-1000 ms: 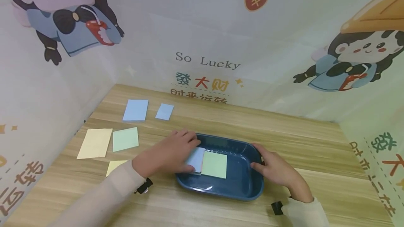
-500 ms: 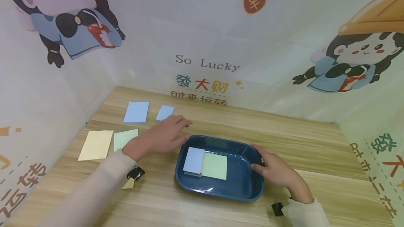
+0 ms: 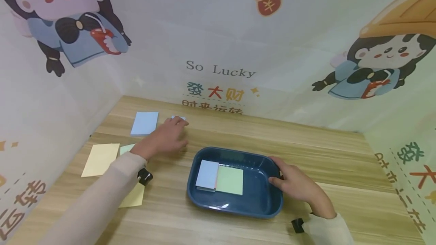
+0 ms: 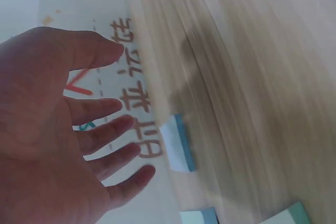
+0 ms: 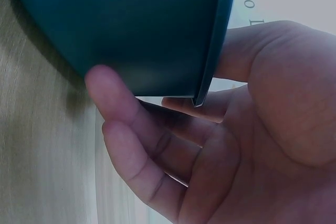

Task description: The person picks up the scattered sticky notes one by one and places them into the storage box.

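Observation:
My left hand point(image 3: 167, 137) hovers over the table, fingers spread and holding nothing. Just beyond its fingertips is a small blue sticky-note pad point(image 3: 178, 117), partly hidden by the hand; in the left wrist view this small pad point(image 4: 178, 145) lies apart from the fingers. With thumb inside and fingers outside, my right hand point(image 3: 297, 183) grips the right end of a dark blue tray point(image 3: 257, 199). Inside the tray, toward its left, a blue pad point(image 3: 207, 175) lies on a stack beside a light green pad point(image 3: 230, 180), a pinkish edge showing between them.
Left on the wooden table point(image 3: 334, 154) lie a larger blue pad point(image 3: 144, 123), a pale yellow pad point(image 3: 100, 160), a green pad point(image 3: 126, 149) and another yellow pad point(image 3: 134, 196); my left arm covers parts of the last two. A printed cloth point(image 3: 299, 56) walls the table.
My left hand has let go of the blue pad in the tray, then moved left and away to the small blue pad. The right hand keeps its hold on the tray.

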Tool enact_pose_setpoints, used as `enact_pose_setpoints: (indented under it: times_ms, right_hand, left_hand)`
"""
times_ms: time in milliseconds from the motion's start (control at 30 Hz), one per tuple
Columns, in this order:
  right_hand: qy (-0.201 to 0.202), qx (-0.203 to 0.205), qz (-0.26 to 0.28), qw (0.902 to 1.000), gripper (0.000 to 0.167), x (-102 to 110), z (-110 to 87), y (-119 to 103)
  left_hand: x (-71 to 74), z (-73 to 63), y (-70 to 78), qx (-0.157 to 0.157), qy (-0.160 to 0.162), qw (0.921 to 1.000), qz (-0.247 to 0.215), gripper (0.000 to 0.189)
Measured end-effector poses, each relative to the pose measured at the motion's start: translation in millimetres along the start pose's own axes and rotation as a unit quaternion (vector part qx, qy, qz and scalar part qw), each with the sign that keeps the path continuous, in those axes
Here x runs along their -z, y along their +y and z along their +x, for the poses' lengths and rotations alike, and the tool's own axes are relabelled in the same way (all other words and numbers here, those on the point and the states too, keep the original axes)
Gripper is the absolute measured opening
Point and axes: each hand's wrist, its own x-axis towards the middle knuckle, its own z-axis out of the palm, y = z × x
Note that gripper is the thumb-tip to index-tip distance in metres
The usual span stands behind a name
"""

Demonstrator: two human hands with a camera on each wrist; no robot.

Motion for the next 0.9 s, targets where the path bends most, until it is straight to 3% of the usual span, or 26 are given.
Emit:
enact_pose_setpoints:
  times_ms: [500, 900]
  right_hand:
    - [0.006, -0.001, -0.002, 1.0000, 0.062, 0.7, 0.4, -0.7]
    - [0.005, -0.006, 0.001, 1.0000, 0.062, 0.5, 0.2, 1.8]
  left_hand:
    - [-4.8, 19.9, -21.5, 0.098, -0.064, 0.9931, 0.013, 0.074]
    - [-3.4, 27.2, -34.8, 0.109, -0.068, 0.9916, 0.015, 0.076]
